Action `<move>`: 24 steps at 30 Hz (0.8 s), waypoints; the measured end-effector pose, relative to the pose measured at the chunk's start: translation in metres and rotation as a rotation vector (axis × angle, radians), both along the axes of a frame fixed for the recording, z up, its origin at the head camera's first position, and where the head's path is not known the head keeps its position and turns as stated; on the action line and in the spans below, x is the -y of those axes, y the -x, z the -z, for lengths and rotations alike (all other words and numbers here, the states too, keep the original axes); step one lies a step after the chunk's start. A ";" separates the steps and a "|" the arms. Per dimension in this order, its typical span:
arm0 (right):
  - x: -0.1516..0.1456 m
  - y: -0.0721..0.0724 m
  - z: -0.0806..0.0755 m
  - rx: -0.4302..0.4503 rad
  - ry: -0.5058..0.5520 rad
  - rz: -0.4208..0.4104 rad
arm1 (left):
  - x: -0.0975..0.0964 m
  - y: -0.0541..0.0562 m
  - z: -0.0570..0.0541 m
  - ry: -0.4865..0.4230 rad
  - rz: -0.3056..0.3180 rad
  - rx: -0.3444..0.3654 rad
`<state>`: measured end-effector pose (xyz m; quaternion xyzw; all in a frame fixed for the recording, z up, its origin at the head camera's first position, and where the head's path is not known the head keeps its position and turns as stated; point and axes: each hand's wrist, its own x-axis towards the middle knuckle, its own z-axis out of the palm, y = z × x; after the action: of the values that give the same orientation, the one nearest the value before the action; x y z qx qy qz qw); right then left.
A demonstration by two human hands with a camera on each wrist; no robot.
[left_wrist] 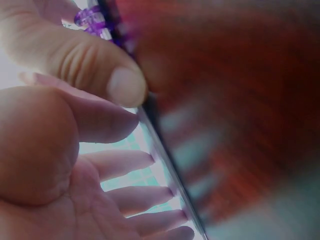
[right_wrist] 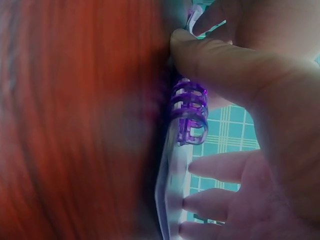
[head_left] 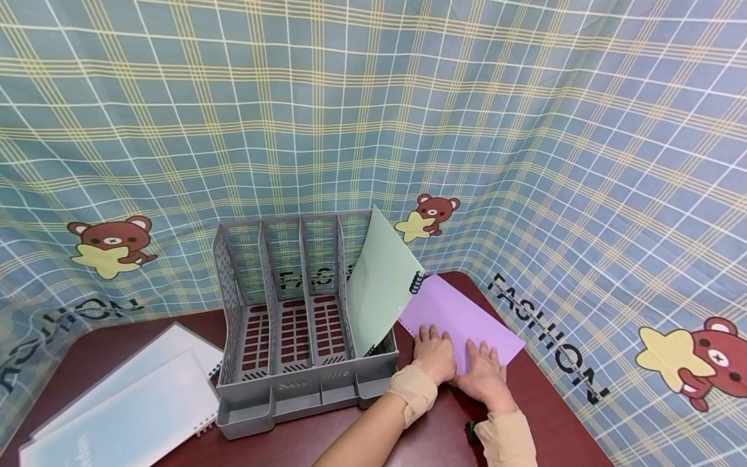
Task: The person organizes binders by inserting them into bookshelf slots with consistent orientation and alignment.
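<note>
A purple spiral notebook (head_left: 461, 314) lies on the table right of a grey file rack. On its near part rests my left hand (head_left: 434, 355), fingers extended across the cover. Beside it my right hand (head_left: 486, 374) also lies on the cover, fingers spread. The left wrist view shows the left thumb (left_wrist: 125, 86) at the notebook's edge and the other fingertips touching its surface. In the right wrist view the right thumb meets the edge just above a purple coil binding (right_wrist: 190, 112). A green spiral notebook (head_left: 382, 272) leans in the rack's rightmost slot.
The grey file rack (head_left: 306, 383) stands mid-table, with upright dividers and small front trays. Two pale spiral notebooks (head_left: 140, 408) overlap on the left of the dark red table (head_left: 303, 441). A plaid curtain (head_left: 280, 130) with printed bears surrounds the table's back and sides.
</note>
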<state>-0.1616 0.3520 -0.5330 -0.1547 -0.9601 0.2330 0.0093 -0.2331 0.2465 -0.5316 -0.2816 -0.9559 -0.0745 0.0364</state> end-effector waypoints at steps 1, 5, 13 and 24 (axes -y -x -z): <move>0.000 0.000 0.000 -0.005 -0.008 -0.005 | 0.000 0.000 0.000 0.001 0.001 -0.004; -0.002 0.001 0.001 -0.026 -0.046 -0.028 | 0.002 0.000 0.000 0.002 0.006 -0.014; -0.002 0.003 -0.002 -0.093 -0.125 -0.069 | 0.002 0.001 -0.001 0.021 0.011 0.007; 0.010 0.006 -0.009 -0.215 -0.147 -0.085 | 0.008 0.000 -0.010 0.049 0.040 0.049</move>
<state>-0.1671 0.3424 -0.5240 -0.0867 -0.9737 0.1775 0.1137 -0.2329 0.2387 -0.5215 -0.2997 -0.9522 -0.0584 0.0045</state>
